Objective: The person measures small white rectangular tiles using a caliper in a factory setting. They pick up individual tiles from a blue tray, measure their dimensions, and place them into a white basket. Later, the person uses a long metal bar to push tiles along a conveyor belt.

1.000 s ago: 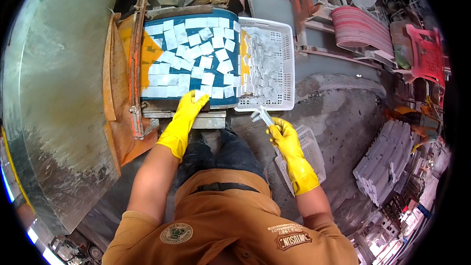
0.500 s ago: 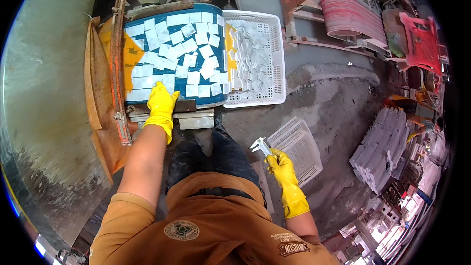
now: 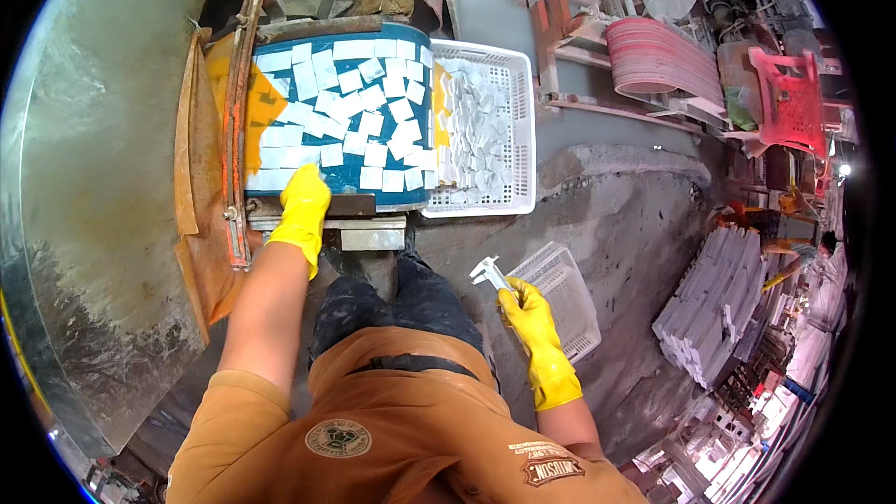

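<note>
My left hand (image 3: 305,200), in a yellow rubber glove, reaches over the near edge of a blue belt (image 3: 347,169). Its fingers are bunched down against the white square tiles (image 3: 356,142) there; the fingertips are hidden, so whether a tile is gripped does not show. Many such tiles lie spread over the belt, some in rows, others askew. On the right, my right hand (image 3: 528,312), gloved the same, is closed around a silver vernier caliper (image 3: 491,274), its jaws pointing up and left. The caliper is held over the floor, beside an empty white basket (image 3: 571,331).
At the belt's right end stands a white plastic crate (image 3: 523,121) heaped with tiles. An orange-red bar (image 3: 238,121) crosses the belt's left end. Farther right lie a bundle of grey stone strips (image 3: 707,303), pink-red stacked curved pieces (image 3: 658,61) and a red plastic chair (image 3: 790,103).
My left hand's fingers have drawn in from a spread, pointing pose to a bunched one. The right hand still holds the caliper, slightly turned. The whole view has shifted a little.
</note>
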`<act>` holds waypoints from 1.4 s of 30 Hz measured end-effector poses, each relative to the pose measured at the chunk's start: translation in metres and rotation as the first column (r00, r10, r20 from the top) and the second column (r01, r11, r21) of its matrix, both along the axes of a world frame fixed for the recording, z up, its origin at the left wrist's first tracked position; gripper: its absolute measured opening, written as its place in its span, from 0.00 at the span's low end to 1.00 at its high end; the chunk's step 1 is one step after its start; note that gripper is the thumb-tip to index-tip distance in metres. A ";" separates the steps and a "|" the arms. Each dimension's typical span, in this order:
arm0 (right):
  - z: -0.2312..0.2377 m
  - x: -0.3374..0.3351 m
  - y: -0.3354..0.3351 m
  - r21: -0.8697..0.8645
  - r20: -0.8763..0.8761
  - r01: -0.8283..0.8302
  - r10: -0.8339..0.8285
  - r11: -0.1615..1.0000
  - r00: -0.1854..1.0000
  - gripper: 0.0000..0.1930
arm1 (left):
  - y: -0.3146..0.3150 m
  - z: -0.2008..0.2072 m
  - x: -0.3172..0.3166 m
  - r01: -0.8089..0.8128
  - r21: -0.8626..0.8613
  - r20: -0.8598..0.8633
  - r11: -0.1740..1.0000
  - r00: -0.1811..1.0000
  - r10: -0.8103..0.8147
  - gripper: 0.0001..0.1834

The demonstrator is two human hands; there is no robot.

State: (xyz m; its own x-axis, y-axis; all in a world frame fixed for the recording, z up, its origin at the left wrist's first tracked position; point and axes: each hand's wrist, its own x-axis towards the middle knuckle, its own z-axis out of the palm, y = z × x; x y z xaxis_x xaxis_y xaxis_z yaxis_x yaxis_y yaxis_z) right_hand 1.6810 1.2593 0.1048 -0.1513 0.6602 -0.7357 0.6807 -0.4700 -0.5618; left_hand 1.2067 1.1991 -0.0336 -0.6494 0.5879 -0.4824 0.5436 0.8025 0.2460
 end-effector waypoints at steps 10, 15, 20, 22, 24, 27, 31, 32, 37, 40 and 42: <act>0.018 -0.115 0.024 0.263 -0.054 -0.349 0.375 0.900 0.926 0.23 | -0.086 0.073 0.052 -0.853 -0.044 0.986 0.521 0.048 0.162 0.20; 0.050 -0.177 0.029 0.468 -0.110 -0.484 0.592 0.739 0.798 0.21 | -0.107 0.122 0.097 -0.865 -0.268 0.918 0.425 -0.363 -0.160 0.30; 0.064 -0.215 0.032 0.717 -0.106 -0.523 0.814 0.461 0.571 0.22 | -0.119 0.139 0.107 -0.859 -0.371 0.843 0.352 -0.471 -0.260 0.22; 0.062 -0.223 0.033 0.742 -0.062 -0.546 0.851 0.389 0.522 0.21 | -0.120 0.143 0.106 -0.860 -0.366 0.829 0.356 -0.475 -0.294 0.16; 0.063 -0.228 0.033 0.716 -0.026 -0.598 0.870 0.360 0.492 0.21 | -0.121 0.146 0.106 -0.864 -0.365 0.826 0.347 -0.472 -0.308 0.10; 0.063 -0.233 0.032 0.726 0.038 -0.615 0.876 0.306 0.481 0.20 | -0.119 0.154 0.106 -0.873 -0.355 0.843 0.335 -0.454 -0.289 0.07; 0.064 -0.235 0.031 0.719 0.109 -0.650 0.883 0.246 0.456 0.19 | -0.124 0.145 0.107 -0.877 -0.355 0.832 0.325 -0.455 -0.317 0.09; 0.062 -0.235 0.031 0.729 0.119 -0.643 0.882 0.234 0.456 0.19 | -0.127 0.141 0.106 -0.873 -0.352 0.816 0.338 -0.463 -0.346 0.10; 0.056 -0.235 0.031 0.747 0.136 -0.629 0.876 0.217 0.463 0.20 | -0.127 0.142 0.104 -0.869 -0.343 0.806 0.356 -0.467 -0.365 0.10; 0.054 -0.236 0.031 0.761 0.150 -0.616 0.867 0.205 0.475 0.19 | -0.126 0.143 0.104 -0.867 -0.347 0.806 0.358 -0.471 -0.359 0.11; 0.053 -0.236 0.031 0.777 0.170 -0.600 0.854 0.191 0.492 0.18 | -0.128 0.139 0.104 -0.864 -0.352 0.796 0.359 -0.478 -0.371 0.11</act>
